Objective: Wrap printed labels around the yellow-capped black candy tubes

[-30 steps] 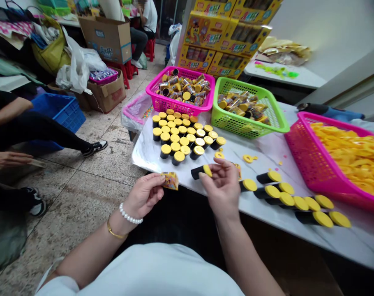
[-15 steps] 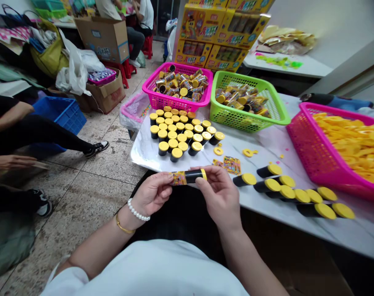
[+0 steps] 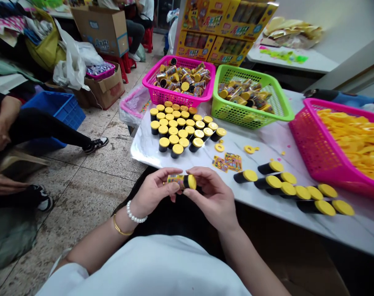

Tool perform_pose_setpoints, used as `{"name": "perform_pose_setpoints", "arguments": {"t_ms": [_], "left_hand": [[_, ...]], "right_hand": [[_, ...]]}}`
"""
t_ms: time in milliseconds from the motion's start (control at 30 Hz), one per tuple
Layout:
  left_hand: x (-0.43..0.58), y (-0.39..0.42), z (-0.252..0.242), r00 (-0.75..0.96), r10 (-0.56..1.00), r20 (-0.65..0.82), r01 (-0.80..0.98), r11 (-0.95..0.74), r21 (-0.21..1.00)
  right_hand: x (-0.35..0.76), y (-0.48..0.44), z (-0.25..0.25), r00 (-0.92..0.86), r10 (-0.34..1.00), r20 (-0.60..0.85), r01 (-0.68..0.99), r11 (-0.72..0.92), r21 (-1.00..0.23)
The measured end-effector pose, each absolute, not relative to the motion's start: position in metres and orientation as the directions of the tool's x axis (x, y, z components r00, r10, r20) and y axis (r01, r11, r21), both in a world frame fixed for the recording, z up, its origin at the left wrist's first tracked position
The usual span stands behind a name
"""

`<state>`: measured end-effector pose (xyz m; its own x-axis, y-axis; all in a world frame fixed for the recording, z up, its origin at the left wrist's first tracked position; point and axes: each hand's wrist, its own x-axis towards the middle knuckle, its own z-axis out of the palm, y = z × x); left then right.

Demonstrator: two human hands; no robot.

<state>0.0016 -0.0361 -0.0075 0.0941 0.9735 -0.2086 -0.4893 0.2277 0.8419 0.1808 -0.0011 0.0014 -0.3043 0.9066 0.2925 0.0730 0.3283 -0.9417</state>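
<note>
While we sit at the corner of a white marble-patterned table (image 3: 146, 153), we hold our two hands close together in front of its edge. Our left hand (image 3: 154, 191) pinches a small yellow sleeve of thin film with colourful print (image 3: 175, 178) between thumb and fingers. Our right hand (image 3: 214, 195) has thumb and fingers clamped at the capped end of a short black cylinder with a round yellow cap (image 3: 191, 181). The cylinder lies sideways between our hands, its cap toward the right one. The sleeve covers its left part, and a black band shows bare beside the cap; how far the cylinder reaches inside we cannot tell.

Around our left wrist we wear a bracelet of white round beads (image 3: 135, 214) and a thin gold-coloured bangle (image 3: 121, 229).

On the table just beyond our right hand lie flat printed film pieces (image 3: 233, 161), near two yellow plastic rings (image 3: 219, 147). To the left we see a cluster of upright yellow-capped black cylinders (image 3: 173, 131); to the right is a looser group of similar cylinders (image 3: 287, 188). Behind them are a pink perforated plastic basket (image 3: 177, 98) and a green one (image 3: 251, 117), both holding printed, yellow-capped cylinders.
</note>
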Motion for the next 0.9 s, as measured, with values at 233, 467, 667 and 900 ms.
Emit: {"name": "perform_pose_setpoints", "arguments": {"t_ms": [233, 467, 667, 900], "left_hand": [[0.002, -0.025, -0.008, 0.047, 0.991, -0.129, -0.283, 0.137, 0.949], [-0.001, -0.029, -0.015, 0.109, 0.982, -0.152, -0.356, 0.182, 0.917], [-0.008, -0.032, -0.004, 0.113, 0.99, -0.085, -0.107, 0.097, 0.989], [-0.016, -0.029, -0.002, 0.15, 0.968, -0.201, -0.238, 0.232, 0.943]], "right_hand": [[0.191, 0.001, 0.004, -0.442, 0.789, 0.427, 0.319, 0.583, -0.747], [0.197, 0.003, 0.003, -0.403, 0.78, 0.479, 0.333, 0.613, -0.717], [0.183, -0.012, -0.013, -0.362, 0.932, 0.006, 0.077, 0.036, -0.996], [0.185, -0.012, -0.013, -0.303, 0.905, 0.297, 0.189, 0.363, -0.913]]}}
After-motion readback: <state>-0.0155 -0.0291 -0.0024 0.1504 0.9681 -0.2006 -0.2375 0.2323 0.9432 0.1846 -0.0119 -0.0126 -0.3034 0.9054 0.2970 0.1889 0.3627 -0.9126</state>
